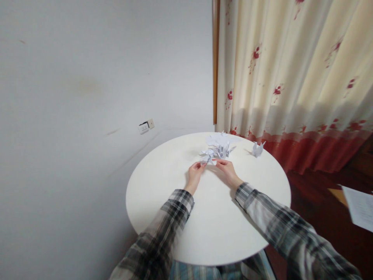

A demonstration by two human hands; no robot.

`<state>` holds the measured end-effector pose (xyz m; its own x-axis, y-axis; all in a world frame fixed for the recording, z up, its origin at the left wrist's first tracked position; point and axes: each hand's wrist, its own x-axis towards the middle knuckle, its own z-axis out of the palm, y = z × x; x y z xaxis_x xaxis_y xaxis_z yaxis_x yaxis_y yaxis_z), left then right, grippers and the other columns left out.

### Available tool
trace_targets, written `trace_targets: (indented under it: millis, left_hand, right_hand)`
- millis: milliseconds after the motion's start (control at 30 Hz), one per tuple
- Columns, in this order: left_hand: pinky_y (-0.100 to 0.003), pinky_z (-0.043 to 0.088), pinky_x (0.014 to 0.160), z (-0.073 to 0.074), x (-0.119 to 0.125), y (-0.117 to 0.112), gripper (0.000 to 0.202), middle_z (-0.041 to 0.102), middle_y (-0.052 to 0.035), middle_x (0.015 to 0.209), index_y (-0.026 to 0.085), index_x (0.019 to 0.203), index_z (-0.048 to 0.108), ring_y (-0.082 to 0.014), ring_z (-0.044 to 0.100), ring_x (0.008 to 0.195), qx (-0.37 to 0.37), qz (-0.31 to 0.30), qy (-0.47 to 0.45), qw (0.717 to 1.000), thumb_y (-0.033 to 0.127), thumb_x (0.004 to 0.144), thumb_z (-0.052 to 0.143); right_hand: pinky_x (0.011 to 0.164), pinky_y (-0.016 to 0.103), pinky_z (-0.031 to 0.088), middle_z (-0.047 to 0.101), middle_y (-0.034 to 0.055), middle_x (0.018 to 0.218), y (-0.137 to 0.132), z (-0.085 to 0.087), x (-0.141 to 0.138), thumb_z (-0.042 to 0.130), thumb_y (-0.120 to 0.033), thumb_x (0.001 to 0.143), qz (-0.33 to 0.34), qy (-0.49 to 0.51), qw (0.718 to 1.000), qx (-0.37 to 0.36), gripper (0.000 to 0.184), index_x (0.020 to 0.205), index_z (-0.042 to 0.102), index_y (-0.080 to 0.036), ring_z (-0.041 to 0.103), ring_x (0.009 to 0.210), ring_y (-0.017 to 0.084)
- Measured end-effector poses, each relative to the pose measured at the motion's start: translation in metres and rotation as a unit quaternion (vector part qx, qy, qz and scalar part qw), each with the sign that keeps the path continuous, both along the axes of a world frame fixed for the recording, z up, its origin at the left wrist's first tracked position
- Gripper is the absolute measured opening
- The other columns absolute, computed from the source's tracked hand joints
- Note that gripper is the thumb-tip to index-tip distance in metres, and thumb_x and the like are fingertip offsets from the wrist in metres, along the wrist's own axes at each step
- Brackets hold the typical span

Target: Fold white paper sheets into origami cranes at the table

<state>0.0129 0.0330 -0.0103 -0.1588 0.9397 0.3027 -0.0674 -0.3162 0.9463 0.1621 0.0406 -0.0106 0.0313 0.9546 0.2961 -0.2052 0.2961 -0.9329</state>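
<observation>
Near the far side of the round white table (163,194), my left hand (196,174) and my right hand (229,171) are close together. Between their fingertips is a small white folded paper crane (208,160), each hand pinching one side of it. Just behind it is a cluster of similar paper cranes (223,151), overlapping so that single ones are hard to pick out. Flat white paper (217,139) lies behind the cluster. Another paper crane (258,149) stands apart by the table's right far edge.
A pale wall (87,97) with a socket (143,128) borders the left side. Beyond the table hangs a cream and red flowered curtain (271,70). At lower right, printed sheets (359,208) lie above the dark red floor.
</observation>
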Motion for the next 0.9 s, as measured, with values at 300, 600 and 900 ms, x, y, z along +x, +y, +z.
trace_targets:
  millis: [300, 600, 900]
  left_hand:
    - [-0.023, 0.044, 0.063, -0.0064, -0.0023, 0.0037, 0.021, 0.063, -0.0014, 0.080, 0.016, 0.081, 0.056, -0.0104, 0.058, 0.063, -0.037, -0.004, -0.022, 0.999, 0.020, 0.062, 0.064]
    - [-0.028, 0.047, 0.068, -0.0015, 0.0001, 0.0028, 0.055, 0.066, -0.0096, 0.096, 0.015, 0.099, 0.060, -0.0166, 0.062, 0.078, -0.123, -0.140, -0.133, 0.973, 0.061, 0.077, 0.041]
    - [-0.028, 0.048, 0.069, -0.0060, 0.0034, 0.0070, 0.031, 0.067, -0.0041, 0.091, 0.017, 0.093, 0.060, -0.0167, 0.063, 0.078, -0.117, -0.113, -0.172, 0.972, 0.039, 0.071, 0.059]
  right_hand:
    - [0.080, 0.036, 0.045, 0.069, 0.0074, 0.088, -0.0010, 0.0024, 0.0018, 0.073, -0.037, 0.054, -0.038, 0.034, 0.999, -0.016, 0.029, 0.076, 0.071, -0.017, 0.060, 0.086, 0.022]
    - [0.091, 0.038, 0.039, 0.068, 0.0057, 0.091, -0.0015, 0.0032, 0.0007, 0.068, -0.026, 0.058, -0.002, 0.022, 0.999, 0.030, 0.009, 0.065, 0.069, -0.020, 0.059, 0.094, 0.021]
    - [0.084, 0.034, 0.043, 0.068, 0.0060, 0.089, -0.0040, 0.0035, 0.0020, 0.061, -0.028, 0.063, 0.042, 0.031, 0.999, -0.014, 0.013, 0.070, 0.069, -0.021, 0.059, 0.090, 0.021]
